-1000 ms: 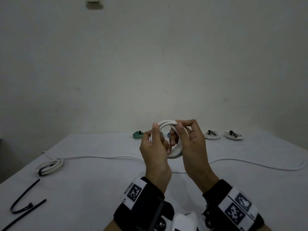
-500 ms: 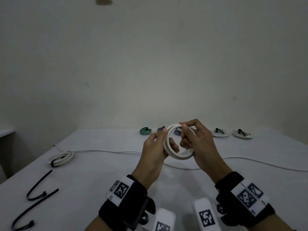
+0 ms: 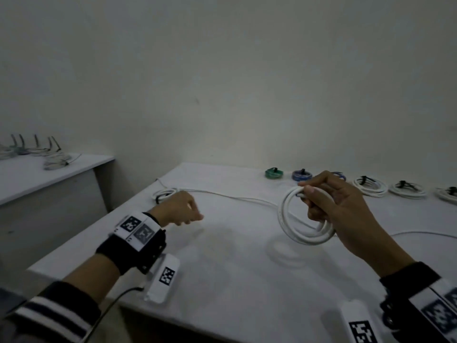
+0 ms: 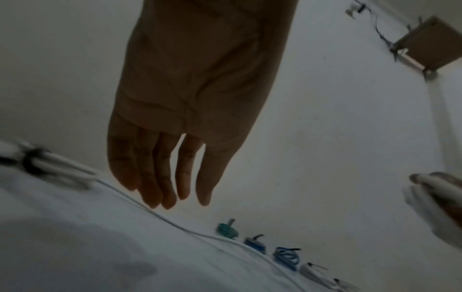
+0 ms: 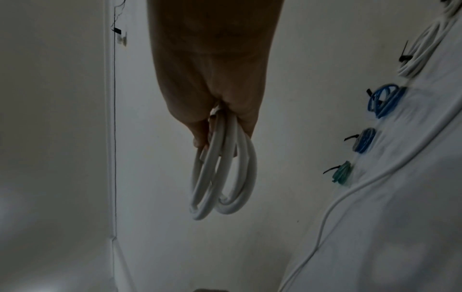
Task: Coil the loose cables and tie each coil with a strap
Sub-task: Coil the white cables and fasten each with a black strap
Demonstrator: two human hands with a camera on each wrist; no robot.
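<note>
The right hand [image 3: 346, 206] holds a white cable coil [image 3: 300, 216] up above the worktop [image 3: 235, 268], its grip clamped on the coil's upper right side, with thumb and fingers curled round the bundled loops. In the right wrist view the loops hang down from that grip, fanned slightly apart at the bottom, with no strap on them that the pictures show.

The left hand [image 3: 178, 209] is well apart from the coil, out to the left of the grip and low over the worktop. Its fingers [image 4: 160, 177] are straight and relaxed, and it holds nothing.

A long loose white cable [image 3: 222, 195] lies on the worktop below and beyond the held coil, running left to a partly wound bundle [image 3: 164, 194] just past the left hand.

Beyond the grip, along the far edge, a row of tied coils sits: a green coil [image 3: 274, 173], a blue coil [image 3: 301, 175], and white tied coils [image 3: 369, 185] to the right, each with a dark strap. Off to the left a second table [image 3: 49, 174] carries more coils, too blurred to tell apart.
</note>
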